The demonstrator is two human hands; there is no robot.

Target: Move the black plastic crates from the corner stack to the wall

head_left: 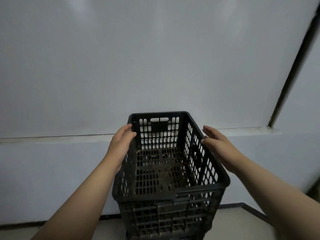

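Crate handling, top unit: the black plastic crate (170,163) sits uppermost on a stack of crates (166,220) standing on the floor close to the white wall (155,58).

Grip state: the left hand (121,144) lies flat against the outer face of the left side wall, fingers extended toward the far corner of the rim and not curled around it. The right hand (219,144) is spread with its fingers straight; its fingertips (205,140) reach the right rim, and the palm stands just beside the right wall (actual contact cannot be confirmed). Neither hand is closed on the crate.

Container: the side walls and the base are perforated with rows of slots. A handle cut-out (159,120) is visible in the far end wall. The interior holds no objects; the base grid (160,172) carries brownish dirt or residue.

Markings: a round moulded feature (196,154) shows on the inside of the right wall, too dark to read. No legible writing appears on any crate.

Surroundings: a narrow ledge (60,138) runs horizontally along the wall behind the stack. A dark skirting strip (242,205) lines the wall base at the pale floor (233,222).
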